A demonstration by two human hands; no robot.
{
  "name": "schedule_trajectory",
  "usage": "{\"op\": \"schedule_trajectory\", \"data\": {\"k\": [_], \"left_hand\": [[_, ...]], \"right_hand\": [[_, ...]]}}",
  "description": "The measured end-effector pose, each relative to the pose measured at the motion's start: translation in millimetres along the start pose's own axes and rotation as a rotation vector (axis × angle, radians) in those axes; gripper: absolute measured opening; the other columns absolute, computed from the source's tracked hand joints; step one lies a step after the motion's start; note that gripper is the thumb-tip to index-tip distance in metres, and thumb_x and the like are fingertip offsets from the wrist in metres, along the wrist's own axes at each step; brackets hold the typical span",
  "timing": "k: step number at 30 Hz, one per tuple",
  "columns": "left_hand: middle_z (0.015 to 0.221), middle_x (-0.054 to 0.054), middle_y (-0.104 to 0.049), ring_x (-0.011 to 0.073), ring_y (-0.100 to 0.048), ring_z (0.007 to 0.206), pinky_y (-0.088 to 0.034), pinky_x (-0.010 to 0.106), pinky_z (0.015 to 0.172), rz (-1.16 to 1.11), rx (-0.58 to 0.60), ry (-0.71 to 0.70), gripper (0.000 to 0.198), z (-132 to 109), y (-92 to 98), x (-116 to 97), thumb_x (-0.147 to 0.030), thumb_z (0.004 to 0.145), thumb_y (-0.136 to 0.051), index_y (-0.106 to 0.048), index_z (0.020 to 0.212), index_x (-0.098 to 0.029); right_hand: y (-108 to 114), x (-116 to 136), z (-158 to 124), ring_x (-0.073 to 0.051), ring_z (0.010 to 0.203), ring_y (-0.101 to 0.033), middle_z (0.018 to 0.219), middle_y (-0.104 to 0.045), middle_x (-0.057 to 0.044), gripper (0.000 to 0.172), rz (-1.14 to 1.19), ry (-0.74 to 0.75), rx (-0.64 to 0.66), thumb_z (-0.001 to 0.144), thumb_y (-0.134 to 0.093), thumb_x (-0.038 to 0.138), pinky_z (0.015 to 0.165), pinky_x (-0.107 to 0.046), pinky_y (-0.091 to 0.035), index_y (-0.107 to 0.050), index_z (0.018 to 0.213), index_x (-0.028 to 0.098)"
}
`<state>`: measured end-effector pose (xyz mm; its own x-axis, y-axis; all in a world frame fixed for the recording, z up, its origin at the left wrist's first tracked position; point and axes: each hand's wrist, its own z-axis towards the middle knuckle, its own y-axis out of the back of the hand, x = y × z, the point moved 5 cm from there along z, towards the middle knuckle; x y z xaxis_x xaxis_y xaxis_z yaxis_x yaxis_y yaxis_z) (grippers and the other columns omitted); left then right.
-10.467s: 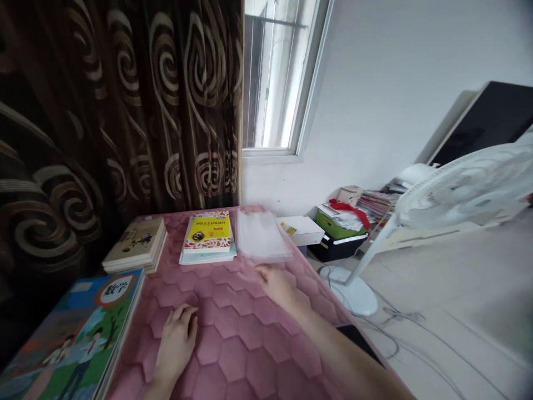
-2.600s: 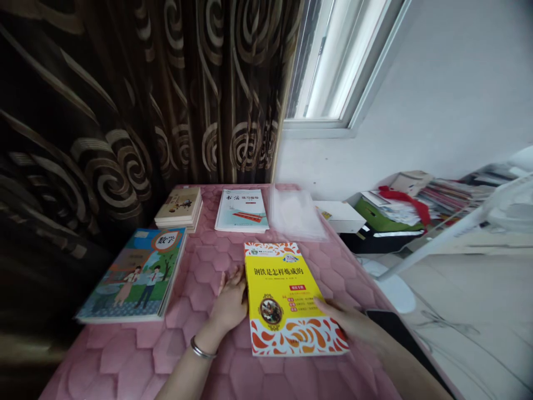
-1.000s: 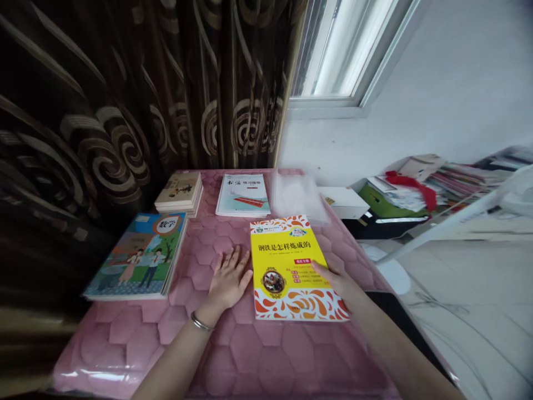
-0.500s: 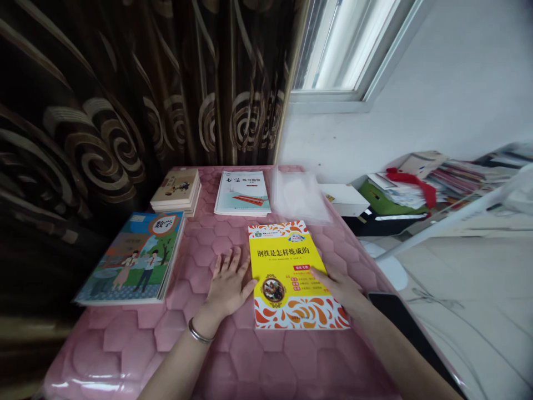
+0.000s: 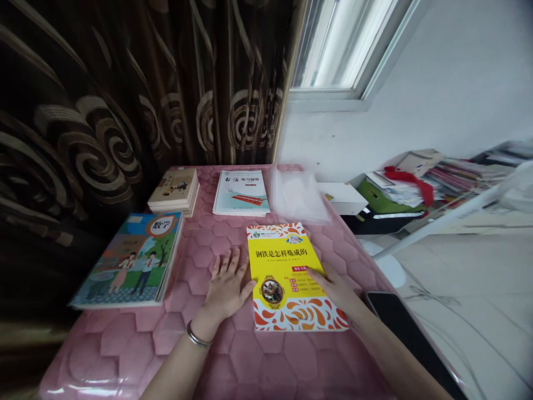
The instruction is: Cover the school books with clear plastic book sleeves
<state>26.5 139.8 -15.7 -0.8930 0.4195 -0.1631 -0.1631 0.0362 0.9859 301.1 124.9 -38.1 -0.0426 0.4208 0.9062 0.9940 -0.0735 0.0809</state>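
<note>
A yellow paperback book [image 5: 283, 261] with orange-and-white patterned bands lies flat on the pink quilted table cover [image 5: 166, 344]. My right hand [image 5: 335, 286] grips its right edge, thumb on the cover and the other fingers mostly hidden at the side. Left of the book, my left hand [image 5: 228, 286] rests palm down on the cover, fingers spread; its thumb comes close to the book's left edge. A metal bracelet [image 5: 197, 335] circles the left wrist.
A stack of textbooks [image 5: 133, 261] lies at left, with small beige books [image 5: 174, 189] behind it. Calligraphy workbooks [image 5: 241, 191] and clear plastic sleeves [image 5: 297, 194] lie at the back. A dark phone [image 5: 400, 322] is by the right edge. Papers fill a green container [image 5: 378, 200] beyond.
The view has shifted very slightly. Both hands and the yellow book keep their places.
</note>
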Motion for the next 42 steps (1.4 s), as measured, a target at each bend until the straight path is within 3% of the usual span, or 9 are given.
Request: {"op": "schedule_trajectory", "data": {"k": [3, 8, 18, 23, 28, 36, 42], "left_hand": [[0.160, 0.007, -0.022, 0.0297, -0.017, 0.148, -0.012, 0.052, 0.119, 0.000, 0.013, 0.011, 0.064, 0, 2.3, -1, -0.061, 0.095, -0.027, -0.041, 0.146, -0.025], [0.160, 0.008, -0.024, 0.0302, -0.017, 0.147, -0.015, 0.054, 0.119, 0.002, 0.013, 0.013, 0.064, 1, 2.8, -1, -0.061, 0.095, -0.026, -0.042, 0.145, -0.025], [0.160, 0.007, -0.020, 0.0314, -0.016, 0.148, -0.015, 0.057, 0.118, -0.018, 0.029, 0.034, 0.062, 2, 2.0, -2, -0.059, 0.096, -0.024, -0.043, 0.145, -0.026], [0.160, 0.008, -0.020, 0.0313, -0.016, 0.147, -0.017, 0.057, 0.118, -0.021, 0.037, 0.044, 0.061, 2, 4.6, -3, -0.057, 0.097, -0.025, -0.045, 0.144, -0.023], [0.160, 0.008, -0.019, 0.0306, -0.015, 0.148, -0.016, 0.057, 0.118, -0.026, 0.017, 0.041, 0.060, 2, 2.8, -2, -0.054, 0.097, -0.025, -0.043, 0.145, -0.022], [0.160, 0.008, -0.016, 0.0304, -0.013, 0.148, -0.014, 0.057, 0.119, -0.043, 0.071, 0.057, 0.059, 2, 5.2, -4, -0.051, 0.098, -0.026, -0.040, 0.147, -0.019], [0.159, 0.008, -0.020, 0.0289, -0.017, 0.147, -0.015, 0.054, 0.120, -0.039, 0.049, 0.048, 0.061, 1, 6.1, -2, -0.051, 0.098, -0.025, -0.039, 0.147, -0.017]], "right_hand": [[3, -1, 0, -0.027, 0.083, -0.074, 0.105, -0.075, -0.007, 0.043, -0.073, 0.019, -0.051, 0.079, -0.067, 0.046, 0.066, -0.036, -0.062, -0.051, 0.112, 0.023], [1, -2, 2, -0.026, 0.087, -0.073, 0.116, -0.071, -0.005, 0.053, -0.088, 0.060, -0.011, 0.081, -0.062, 0.050, 0.067, -0.034, -0.062, -0.045, 0.126, 0.027], [-3, -2, 1, -0.026, 0.082, -0.074, 0.109, -0.073, -0.007, 0.055, -0.077, 0.029, -0.016, 0.083, -0.055, 0.055, 0.067, -0.036, -0.061, -0.044, 0.129, 0.026], [-6, 9, 0, -0.026, 0.078, -0.073, 0.103, -0.075, -0.005, 0.049, -0.136, 0.038, -0.009, 0.083, -0.053, 0.052, 0.067, -0.036, -0.060, -0.046, 0.125, 0.026], [-10, 17, -3, -0.027, 0.069, -0.073, 0.095, -0.076, -0.004, 0.052, -0.209, 0.028, -0.036, 0.081, -0.052, 0.054, 0.057, -0.035, -0.058, -0.051, 0.126, 0.028], [-7, 25, -4, -0.027, 0.074, -0.074, 0.089, -0.077, -0.004, 0.043, -0.286, 0.053, -0.074, 0.084, -0.051, 0.049, 0.064, -0.036, -0.060, -0.058, 0.119, 0.026], [-3, 21, 1, -0.026, 0.075, -0.073, 0.087, -0.077, -0.004, 0.043, -0.430, 0.120, -0.073, 0.085, -0.054, 0.051, 0.065, -0.034, -0.059, -0.062, 0.120, 0.026]]}}
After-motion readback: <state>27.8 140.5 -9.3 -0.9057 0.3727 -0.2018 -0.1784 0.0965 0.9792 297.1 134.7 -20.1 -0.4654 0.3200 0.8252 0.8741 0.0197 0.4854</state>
